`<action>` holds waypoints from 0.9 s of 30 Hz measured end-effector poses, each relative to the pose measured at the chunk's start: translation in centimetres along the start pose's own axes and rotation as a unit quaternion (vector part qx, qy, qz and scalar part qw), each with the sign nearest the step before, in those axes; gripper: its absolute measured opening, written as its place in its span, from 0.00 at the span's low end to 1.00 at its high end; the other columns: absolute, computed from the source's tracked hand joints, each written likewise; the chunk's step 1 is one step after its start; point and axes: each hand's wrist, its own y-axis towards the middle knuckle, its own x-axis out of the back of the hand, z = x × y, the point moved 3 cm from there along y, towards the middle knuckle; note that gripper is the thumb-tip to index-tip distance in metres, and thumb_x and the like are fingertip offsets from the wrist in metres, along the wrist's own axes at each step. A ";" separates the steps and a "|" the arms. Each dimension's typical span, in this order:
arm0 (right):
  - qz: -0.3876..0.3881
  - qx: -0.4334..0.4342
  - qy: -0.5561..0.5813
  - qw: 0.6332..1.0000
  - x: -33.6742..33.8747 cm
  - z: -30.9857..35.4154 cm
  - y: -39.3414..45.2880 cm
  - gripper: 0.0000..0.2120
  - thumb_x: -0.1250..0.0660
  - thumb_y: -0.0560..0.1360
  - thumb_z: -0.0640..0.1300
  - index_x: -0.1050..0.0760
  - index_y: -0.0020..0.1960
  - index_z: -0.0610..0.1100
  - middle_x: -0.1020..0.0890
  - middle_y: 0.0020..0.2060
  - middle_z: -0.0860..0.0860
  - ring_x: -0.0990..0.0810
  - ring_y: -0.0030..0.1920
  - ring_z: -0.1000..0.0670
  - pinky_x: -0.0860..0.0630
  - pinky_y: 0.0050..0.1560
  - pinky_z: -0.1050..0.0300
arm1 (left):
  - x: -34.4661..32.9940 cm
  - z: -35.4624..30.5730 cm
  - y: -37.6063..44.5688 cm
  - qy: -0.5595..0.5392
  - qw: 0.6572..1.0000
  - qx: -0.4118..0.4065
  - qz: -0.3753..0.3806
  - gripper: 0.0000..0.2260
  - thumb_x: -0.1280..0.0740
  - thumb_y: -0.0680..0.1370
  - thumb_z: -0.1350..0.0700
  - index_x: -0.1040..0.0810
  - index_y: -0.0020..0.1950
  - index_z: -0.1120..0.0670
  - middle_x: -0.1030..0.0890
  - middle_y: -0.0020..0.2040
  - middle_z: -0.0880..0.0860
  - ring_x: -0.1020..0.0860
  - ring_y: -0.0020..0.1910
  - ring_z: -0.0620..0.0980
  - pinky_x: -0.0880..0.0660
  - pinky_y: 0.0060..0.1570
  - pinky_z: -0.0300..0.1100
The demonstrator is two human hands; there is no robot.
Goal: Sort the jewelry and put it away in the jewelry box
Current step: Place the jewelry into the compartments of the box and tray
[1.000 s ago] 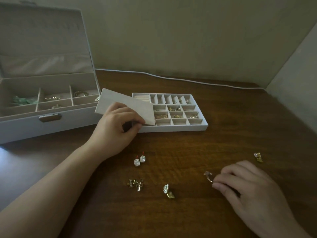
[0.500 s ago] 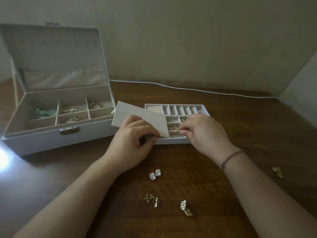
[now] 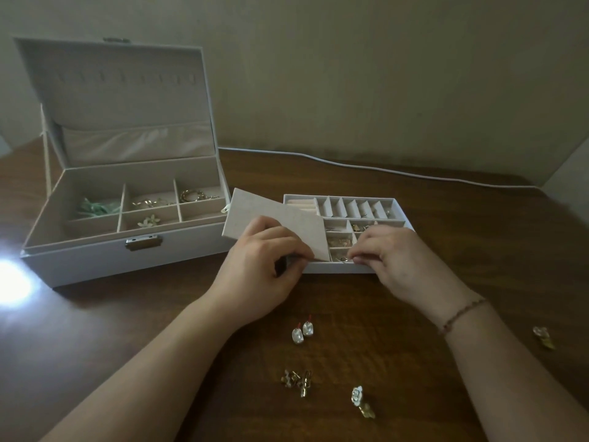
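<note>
The white jewelry box stands open at the left, with pieces in its compartments. To its right lies a white divided tray holding small gold pieces. My left hand grips a beige flap lifted over the tray's left part. My right hand pinches a small gold ring over a front compartment of the tray. Loose on the table lie a pair of pearl earrings, gold earrings, a flower earring pair and one piece at the far right.
The wooden table meets a wall behind, with a white cable running along its back edge. A bright light glare sits at the left edge. A side wall rises at the far right.
My right hand picked up the ring from the table at the right and carried it to the tray's front compartment. My left hand kept holding the flap up.
</note>
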 end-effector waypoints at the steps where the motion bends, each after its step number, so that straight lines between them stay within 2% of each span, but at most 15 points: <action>1: -0.002 0.001 0.003 1.000 -0.2 0.0 0.2 0.10 0.33 0.77 0.39 0.17 0.54 0.48 0.20 0.49 0.53 0.23 0.49 0.56 0.24 0.50 0.64 | 0.0 0.0 0.0 0.001 1.000 0.000 0.000 0.06 0.27 0.77 0.56 0.15 0.52 0.47 0.17 0.50 0.41 0.28 0.57 0.46 0.24 0.52 0.47; 7: -0.040 -0.012 0.013 0.999 -1.1 -0.1 1.0 0.11 0.32 0.77 0.43 0.19 0.59 0.49 0.19 0.51 0.55 0.26 0.50 0.60 0.34 0.45 0.74 | 0.1 0.0 0.0 0.003 1.000 0.000 0.001 0.06 0.28 0.77 0.56 0.15 0.52 0.47 0.17 0.50 0.42 0.28 0.57 0.46 0.24 0.52 0.46; 11: -0.066 -0.009 0.059 0.996 -0.5 -0.9 -0.3 0.13 0.33 0.77 0.37 0.19 0.57 0.50 0.20 0.50 0.60 0.26 0.47 0.66 0.32 0.47 0.80 | 0.0 -0.1 0.0 0.002 1.000 0.001 0.002 0.06 0.28 0.77 0.56 0.15 0.52 0.47 0.17 0.50 0.42 0.28 0.57 0.46 0.25 0.52 0.44; 12: -0.070 -0.006 0.061 0.996 -0.4 -1.0 -0.6 0.14 0.34 0.77 0.36 0.19 0.57 0.50 0.21 0.49 0.61 0.26 0.48 0.67 0.31 0.49 0.79 | 0.0 -0.1 0.0 0.003 1.000 0.001 0.001 0.06 0.28 0.77 0.57 0.15 0.52 0.48 0.17 0.50 0.42 0.28 0.57 0.46 0.25 0.52 0.44; 15: -0.060 0.011 0.038 0.997 -0.6 -0.8 -1.0 0.15 0.36 0.78 0.38 0.19 0.57 0.53 0.23 0.51 0.63 0.28 0.54 0.63 0.30 0.55 0.68 | 0.0 0.0 0.0 0.004 1.000 0.003 0.003 0.06 0.27 0.77 0.56 0.15 0.52 0.47 0.17 0.50 0.42 0.28 0.57 0.46 0.25 0.53 0.43; 19: -0.009 0.020 0.014 1.000 -1.2 -0.5 -1.0 0.15 0.37 0.79 0.46 0.24 0.63 0.58 0.26 0.56 0.64 0.33 0.60 0.61 0.33 0.60 0.60 | 0.1 -0.1 0.0 0.005 1.000 0.003 0.002 0.06 0.27 0.77 0.57 0.15 0.52 0.48 0.17 0.50 0.43 0.28 0.56 0.46 0.25 0.52 0.45; 22: 0.026 0.014 -0.007 1.000 -1.6 -0.4 -1.0 0.18 0.38 0.79 0.51 0.30 0.68 0.59 0.28 0.61 0.63 0.37 0.64 0.60 0.35 0.66 0.56 | 0.1 -0.2 -0.1 0.006 1.000 0.002 0.000 0.06 0.27 0.77 0.57 0.15 0.52 0.48 0.17 0.50 0.43 0.28 0.56 0.46 0.25 0.53 0.45; 27: 0.057 0.012 -0.039 0.998 -1.8 -0.3 -1.0 0.20 0.36 0.77 0.55 0.31 0.69 0.59 0.32 0.62 0.61 0.40 0.66 0.58 0.36 0.69 0.51 | 0.2 -0.3 0.0 0.014 1.000 -0.003 -0.003 0.06 0.27 0.77 0.57 0.15 0.51 0.48 0.17 0.49 0.43 0.28 0.56 0.46 0.25 0.53 0.46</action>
